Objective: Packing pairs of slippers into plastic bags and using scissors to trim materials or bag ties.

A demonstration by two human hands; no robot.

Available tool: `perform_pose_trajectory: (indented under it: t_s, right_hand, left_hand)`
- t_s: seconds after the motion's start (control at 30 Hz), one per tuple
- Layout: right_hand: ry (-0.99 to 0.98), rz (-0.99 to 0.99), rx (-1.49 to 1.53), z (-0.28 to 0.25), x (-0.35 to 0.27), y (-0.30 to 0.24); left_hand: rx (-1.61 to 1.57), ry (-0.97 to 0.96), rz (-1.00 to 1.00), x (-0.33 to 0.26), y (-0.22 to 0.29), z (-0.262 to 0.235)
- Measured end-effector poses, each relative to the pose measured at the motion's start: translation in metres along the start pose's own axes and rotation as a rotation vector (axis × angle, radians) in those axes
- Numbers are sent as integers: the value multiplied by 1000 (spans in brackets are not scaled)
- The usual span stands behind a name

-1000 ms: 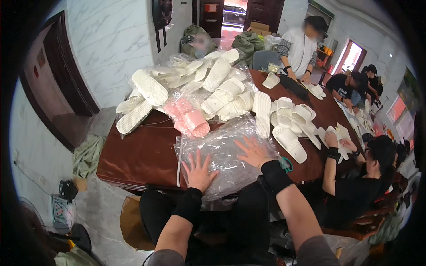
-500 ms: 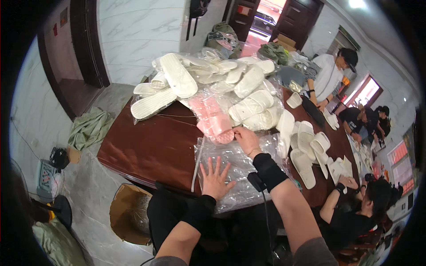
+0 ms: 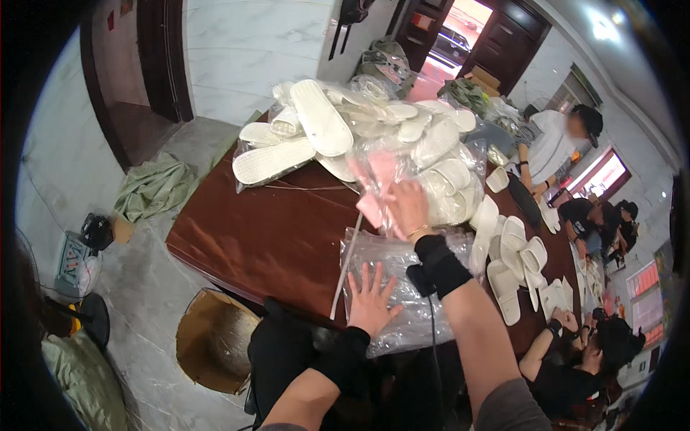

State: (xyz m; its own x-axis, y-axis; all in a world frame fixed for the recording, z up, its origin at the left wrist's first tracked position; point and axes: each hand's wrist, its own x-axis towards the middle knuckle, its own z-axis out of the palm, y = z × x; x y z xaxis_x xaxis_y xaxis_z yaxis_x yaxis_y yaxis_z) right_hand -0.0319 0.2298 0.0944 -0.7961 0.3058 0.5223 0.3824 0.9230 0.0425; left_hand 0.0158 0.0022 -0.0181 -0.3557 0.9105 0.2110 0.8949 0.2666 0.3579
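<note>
My left hand point(image 3: 372, 305) lies flat with its fingers spread on a stack of clear plastic bags point(image 3: 420, 327) at the table's near edge. Beyond it, my right hand point(image 3: 410, 208) is closed on a pair of pink slippers point(image 3: 375, 188), smeared by motion; some of its fingertips are hidden. The pink pair rests against the near side of a heap of white slippers point(image 3: 327, 118), many of them wrapped in clear plastic. A thin pale strip point(image 3: 346, 266) lies beside the bags on the left.
Loose white slippers point(image 3: 503, 287) lie to the right on the brown-covered table point(image 3: 251, 223). An open cardboard box point(image 3: 198, 337) stands on the floor at the left. Several people work along the right side, one in a white top point(image 3: 550, 144) at the far end.
My right hand has moved farther forward, over the pink slippers, and they have shifted toward the heap. My left hand still lies on the bags. The whole view has swung slightly left.
</note>
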Motion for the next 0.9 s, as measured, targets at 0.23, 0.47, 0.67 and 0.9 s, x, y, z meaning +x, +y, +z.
perform_pose_trajectory:
  t_s: [0.23,0.47,0.67,0.9]
  right_hand:
    - [308,344,507,-162,-31,-2]
    - [-179,458,402,-147,-201,19]
    - [204,852,531,-186,-235,53]
    - [373,544,-39,-134,-236,77]
  left_hand:
    - [21,46,-16,-10,-2,0]
    - [73,-34,27,-7,15,10]
    - [75,-84,-13,-12,20,2]
    - [132,-5,37,-7,23,14]
